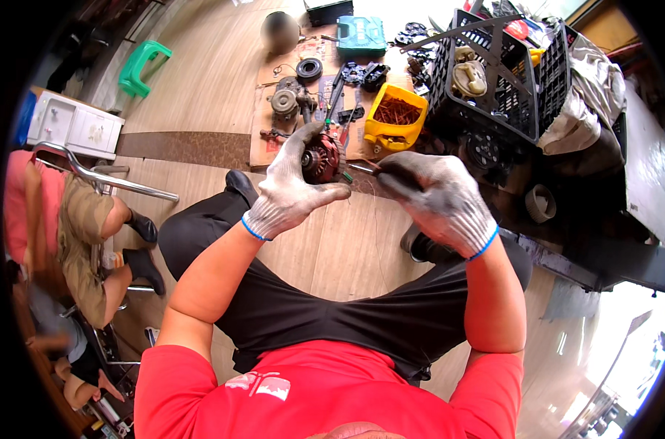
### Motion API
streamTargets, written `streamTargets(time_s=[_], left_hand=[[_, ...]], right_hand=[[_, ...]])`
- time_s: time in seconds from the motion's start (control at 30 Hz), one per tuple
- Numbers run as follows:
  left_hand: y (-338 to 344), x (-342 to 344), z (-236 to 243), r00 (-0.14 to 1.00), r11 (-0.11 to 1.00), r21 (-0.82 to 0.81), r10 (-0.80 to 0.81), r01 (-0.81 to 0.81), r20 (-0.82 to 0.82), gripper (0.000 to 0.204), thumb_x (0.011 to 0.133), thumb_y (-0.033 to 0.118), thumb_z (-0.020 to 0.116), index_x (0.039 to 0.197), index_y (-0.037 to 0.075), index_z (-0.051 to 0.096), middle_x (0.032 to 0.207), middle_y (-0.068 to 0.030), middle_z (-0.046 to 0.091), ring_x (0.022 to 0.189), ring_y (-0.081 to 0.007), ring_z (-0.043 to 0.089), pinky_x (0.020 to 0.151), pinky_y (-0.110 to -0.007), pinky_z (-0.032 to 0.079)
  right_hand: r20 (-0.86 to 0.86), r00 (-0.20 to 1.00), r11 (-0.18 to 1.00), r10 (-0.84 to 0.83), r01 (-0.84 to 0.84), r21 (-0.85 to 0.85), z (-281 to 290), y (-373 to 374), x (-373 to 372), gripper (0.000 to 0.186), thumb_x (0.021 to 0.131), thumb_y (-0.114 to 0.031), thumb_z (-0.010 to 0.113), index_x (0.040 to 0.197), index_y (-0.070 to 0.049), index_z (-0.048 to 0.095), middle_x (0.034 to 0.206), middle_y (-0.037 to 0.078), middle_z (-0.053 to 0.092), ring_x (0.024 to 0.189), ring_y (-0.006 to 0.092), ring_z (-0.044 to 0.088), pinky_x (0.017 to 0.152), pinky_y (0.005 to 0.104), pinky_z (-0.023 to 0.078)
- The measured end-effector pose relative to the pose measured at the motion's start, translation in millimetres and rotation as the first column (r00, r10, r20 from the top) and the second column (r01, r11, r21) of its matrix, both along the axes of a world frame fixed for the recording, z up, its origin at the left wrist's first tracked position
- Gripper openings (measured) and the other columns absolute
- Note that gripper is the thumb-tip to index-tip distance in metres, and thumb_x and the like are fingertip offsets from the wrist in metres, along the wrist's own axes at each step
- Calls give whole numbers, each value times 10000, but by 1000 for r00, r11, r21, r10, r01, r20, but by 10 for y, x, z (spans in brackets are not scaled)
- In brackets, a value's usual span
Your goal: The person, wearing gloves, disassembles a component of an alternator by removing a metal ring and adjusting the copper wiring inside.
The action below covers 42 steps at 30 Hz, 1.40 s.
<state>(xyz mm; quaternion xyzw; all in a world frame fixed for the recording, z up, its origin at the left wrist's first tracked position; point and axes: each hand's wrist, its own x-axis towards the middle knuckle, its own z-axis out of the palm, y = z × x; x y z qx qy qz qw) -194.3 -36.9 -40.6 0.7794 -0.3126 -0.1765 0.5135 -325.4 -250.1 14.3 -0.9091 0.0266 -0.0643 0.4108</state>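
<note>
My left hand, in a white knit glove with a dark-stained palm side, grips a dark red, round, slotted motor part between thumb and fingers. Its round face with a dark hub points up toward me. To the right of it, my right hand, also gloved, is closed with the fingertips together around a slim pointed tool. The tool's metallic tip reaches toward the right side of the motor part; contact cannot be made out. A thin wire seems to hang below the two hands.
Cardboard on the floor bears a greasy motor housing, a black ring and a teal case. A yellow container holds reddish-brown scraps. Black crates stand at right, a green stool far left. Other people sit at left.
</note>
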Motion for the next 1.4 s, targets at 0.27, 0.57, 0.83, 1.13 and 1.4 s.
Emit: streamTargets(time_s=[0.27, 0.57, 0.83, 1.13, 1.4], left_hand=[[91, 17, 204, 936, 954, 150, -286, 259, 204, 962, 593, 125, 926, 1443, 34, 485, 1373, -173, 567, 1311, -286, 550, 1121, -383, 449], [99, -23, 275, 936, 914, 350, -286, 203, 205, 877, 645, 195, 883, 1423, 65, 500, 1301, -198, 568, 1231, -357, 581, 1065, -405, 484], [139, -22, 276, 908, 911, 282, -366, 303, 206, 909, 624, 167, 898, 1435, 62, 500, 1293, -185, 577, 1217, -340, 588, 1068, -397, 479], [189, 121, 400, 882, 976, -75, -217, 204, -419, 891, 639, 30, 799, 1462, 5, 459, 1272, -92, 599, 1100, -157, 599, 986, -310, 500], [273, 251, 212, 674, 922, -379, -232, -78, -702, 741, 804, 88, 753, 1463, -2, 426, 1101, -92, 617, 861, -173, 656, 682, -305, 555]], right_hand=[[-17, 983, 968, -182, 176, -177, -70, -293, 55, 201, 969, -279, 656, 1063, -123, 742, 899, 180, 716, 825, 393, 698, 687, 431, 559], [117, 989, 996, -85, 87, -9, -95, -100, 56, 188, 934, -234, 706, 1063, -104, 748, 886, 172, 714, 814, 371, 706, 687, 393, 563], [171, 958, 944, -232, 264, -199, -294, -234, 238, 225, 971, -337, 647, 1059, -160, 755, 871, 184, 711, 805, 390, 699, 670, 440, 557], [76, 955, 926, -288, 298, -231, -286, -480, 138, 240, 945, -328, 684, 1078, -141, 754, 876, 188, 711, 827, 397, 697, 681, 434, 556], [-182, 981, 997, 60, -67, -34, 335, -389, -249, 217, 929, -224, 715, 1089, -81, 752, 932, 171, 733, 777, 340, 708, 709, 369, 569]])
